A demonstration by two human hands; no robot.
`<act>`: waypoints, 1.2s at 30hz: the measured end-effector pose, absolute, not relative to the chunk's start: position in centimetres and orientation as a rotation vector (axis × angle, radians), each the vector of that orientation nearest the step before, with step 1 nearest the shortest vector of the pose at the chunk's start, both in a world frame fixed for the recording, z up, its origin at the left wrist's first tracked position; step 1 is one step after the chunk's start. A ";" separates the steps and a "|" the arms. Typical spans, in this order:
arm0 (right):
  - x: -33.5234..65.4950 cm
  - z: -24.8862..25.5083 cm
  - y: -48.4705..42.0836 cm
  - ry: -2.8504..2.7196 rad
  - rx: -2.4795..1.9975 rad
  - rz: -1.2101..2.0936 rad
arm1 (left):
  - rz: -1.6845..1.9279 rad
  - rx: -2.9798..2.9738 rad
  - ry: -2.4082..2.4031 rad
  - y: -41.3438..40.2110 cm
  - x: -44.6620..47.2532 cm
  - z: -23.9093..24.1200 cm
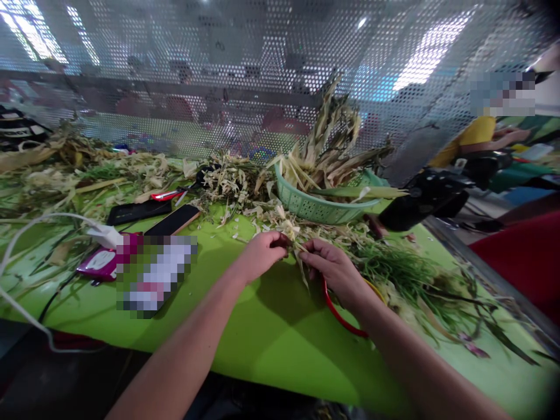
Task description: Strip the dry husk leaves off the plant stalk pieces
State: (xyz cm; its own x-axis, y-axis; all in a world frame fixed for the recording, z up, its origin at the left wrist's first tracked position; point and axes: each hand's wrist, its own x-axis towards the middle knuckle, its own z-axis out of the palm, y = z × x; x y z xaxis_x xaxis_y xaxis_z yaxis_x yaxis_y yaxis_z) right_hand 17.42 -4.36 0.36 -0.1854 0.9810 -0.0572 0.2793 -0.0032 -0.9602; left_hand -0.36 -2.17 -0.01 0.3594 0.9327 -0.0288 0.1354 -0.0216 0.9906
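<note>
left hand [262, 252] clenched, fingertips pinched on a pale dried husk strip [294, 245]. right hand [335, 269] just beside it, fingers curled onto the same strip's other end. the strip sits between the two hands, low over the lime-green tabletop [245, 326]. a thin red curved loop [339, 315] shows under the right hand; cannot tell if it is gripped.

beyond both hands, near: a mint-green plastic mesh basket [315, 209] heaped with husks, loose scraps spilling up to the knuckles. right of the right hand: a spread of green grass-like leaves [406, 271] running to the tabletop's side edge. left of the left hand: a bare green patch, then a dark flat phone with a tan edge [172, 220], well apart.

open room lies below the wrists, toward the near edge. a perforated metal screen [245, 87] closes the far side.
</note>
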 end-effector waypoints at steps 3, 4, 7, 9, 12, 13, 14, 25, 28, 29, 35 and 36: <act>17.4 0.5 -4.4 -1.536 -1.316 1.297 | 0.835 1.310 0.896 -2.3 -0.1 -0.3; 17.3 0.5 -4.4 -1.535 -1.308 1.314 | 0.848 1.300 0.876 -2.3 0.0 -0.5; 17.2 0.5 -4.4 -1.533 -1.293 1.332 | 0.914 1.320 0.886 -2.0 0.2 -1.0; 17.1 0.5 -4.4 -1.533 -1.293 1.334 | 0.925 1.321 0.883 -1.9 0.3 -1.0; 17.1 0.6 -4.4 -1.511 -1.294 1.349 | 0.889 1.334 0.884 -1.9 0.0 -0.3; 17.2 0.6 -4.4 -1.493 -1.298 1.360 | 0.881 1.349 0.898 -1.9 -0.2 -0.1; 17.2 0.7 -4.4 -1.470 -1.301 1.372 | 0.876 1.364 0.915 -1.9 -0.3 0.1; 17.4 0.5 -4.4 -1.483 -1.268 1.422 | 0.884 1.342 0.929 -2.1 -0.2 -0.4; 17.4 0.5 -4.3 -1.538 -1.275 1.377 | 0.900 1.305 0.934 -1.9 -0.1 -0.5; 17.4 0.6 -4.3 -1.548 -1.281 1.371 | 0.902 1.301 0.934 -1.9 -0.2 -0.6; 17.6 0.7 -4.3 -1.595 -1.318 1.400 | 0.927 1.282 0.973 -2.0 -0.1 -0.7; 17.6 0.8 -4.3 -1.614 -1.321 1.412 | 0.941 1.256 0.971 -2.1 0.0 -0.7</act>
